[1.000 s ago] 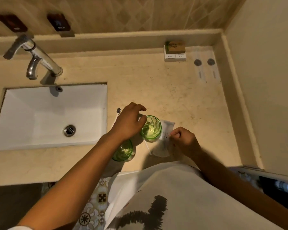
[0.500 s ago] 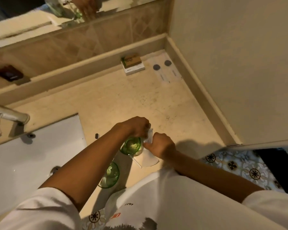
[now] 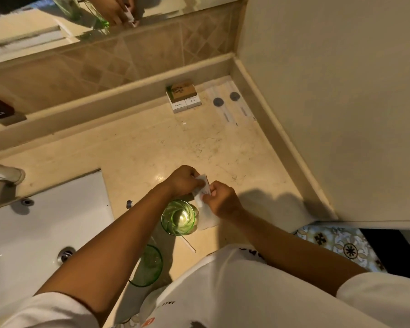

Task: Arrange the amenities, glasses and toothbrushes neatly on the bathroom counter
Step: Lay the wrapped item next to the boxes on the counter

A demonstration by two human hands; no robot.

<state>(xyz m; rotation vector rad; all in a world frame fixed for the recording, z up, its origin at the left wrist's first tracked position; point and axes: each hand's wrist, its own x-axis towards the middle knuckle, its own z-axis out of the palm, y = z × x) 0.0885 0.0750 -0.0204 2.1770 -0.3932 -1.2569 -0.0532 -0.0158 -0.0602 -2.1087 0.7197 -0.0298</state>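
My left hand (image 3: 184, 181) and my right hand (image 3: 220, 201) both pinch a small white paper wrapper (image 3: 202, 189) just above the counter. An upright green glass (image 3: 178, 217) stands right below my hands, with a white paper piece (image 3: 207, 220) lying beside it. A second green glass (image 3: 148, 265) stands nearer the front edge, partly hidden by my left forearm. A toothbrush head (image 3: 129, 204) shows by the sink edge, and a thin white stick (image 3: 188, 243) lies in front of the first glass. Boxed amenities (image 3: 184, 98) and two flat sachets (image 3: 232, 106) sit at the back right corner.
A white sink (image 3: 45, 223) lies to the left with the tap spout (image 3: 4, 175) above it. The beige counter (image 3: 152, 147) meets a wall (image 3: 329, 91) on the right. A mirror above the tiled backsplash reflects my hands. Patterned floor tiles (image 3: 341, 245) show at lower right.
My left hand let go of the green glass and joined my right hand on the wrapper, which has come up off the counter. The camera turned right, toward the corner.
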